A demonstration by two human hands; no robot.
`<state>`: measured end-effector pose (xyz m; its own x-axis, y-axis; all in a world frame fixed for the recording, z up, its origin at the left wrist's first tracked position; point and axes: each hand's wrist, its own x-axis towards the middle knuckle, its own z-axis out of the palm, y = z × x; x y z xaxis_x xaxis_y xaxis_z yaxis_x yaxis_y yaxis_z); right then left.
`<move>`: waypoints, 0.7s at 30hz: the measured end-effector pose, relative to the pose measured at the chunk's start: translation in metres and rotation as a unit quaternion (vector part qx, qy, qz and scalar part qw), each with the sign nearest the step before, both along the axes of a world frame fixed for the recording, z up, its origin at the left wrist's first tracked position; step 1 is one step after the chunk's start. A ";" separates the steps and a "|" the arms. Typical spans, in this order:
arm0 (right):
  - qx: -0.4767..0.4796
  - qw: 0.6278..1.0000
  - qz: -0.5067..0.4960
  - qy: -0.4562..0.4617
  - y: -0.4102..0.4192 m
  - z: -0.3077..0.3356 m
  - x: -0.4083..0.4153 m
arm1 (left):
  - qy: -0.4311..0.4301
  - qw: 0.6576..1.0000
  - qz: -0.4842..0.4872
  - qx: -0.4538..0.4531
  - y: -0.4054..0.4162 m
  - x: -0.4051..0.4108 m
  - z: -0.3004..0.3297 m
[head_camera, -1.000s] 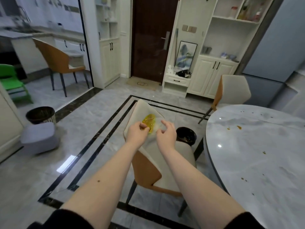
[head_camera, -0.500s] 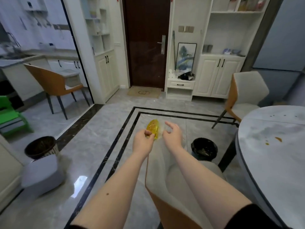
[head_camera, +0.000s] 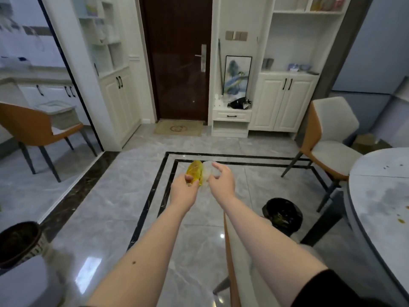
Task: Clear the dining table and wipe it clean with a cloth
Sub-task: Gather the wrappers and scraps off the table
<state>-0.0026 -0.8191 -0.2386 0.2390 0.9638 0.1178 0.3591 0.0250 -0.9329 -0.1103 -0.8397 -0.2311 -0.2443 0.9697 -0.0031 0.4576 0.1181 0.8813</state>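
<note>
Head view: left hand (head_camera: 184, 191) pinches yellow wrapper (head_camera: 195, 172) at lower end, long axis running up and away from fingers. Right hand (head_camera: 221, 179) just beside it, fingers loosely spread, touching pale crumpled film (head_camera: 207, 173); grip on it unclear. Black bin (head_camera: 282, 214) lies lower right, nearer right hand. Stained worktop (head_camera: 380, 196) far right.

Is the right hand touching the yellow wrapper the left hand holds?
Cannot tell. In the head view the right hand hovers beside the yellow wrapper pinched by the left hand, but a pale blurred patch hides any gap.
</note>
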 end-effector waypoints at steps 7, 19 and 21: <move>-0.013 0.997 -0.074 0.020 0.099 -0.003 -0.032 | 0.018 0.998 -0.066 -0.010 0.131 -0.042 0.004; -0.039 0.975 -0.219 0.006 0.263 -0.032 0.056 | 0.016 0.975 -0.218 -0.031 0.326 0.047 -0.031; -0.041 0.971 -0.236 0.016 0.279 -0.038 0.070 | 0.026 0.971 -0.237 -0.033 0.345 0.060 -0.034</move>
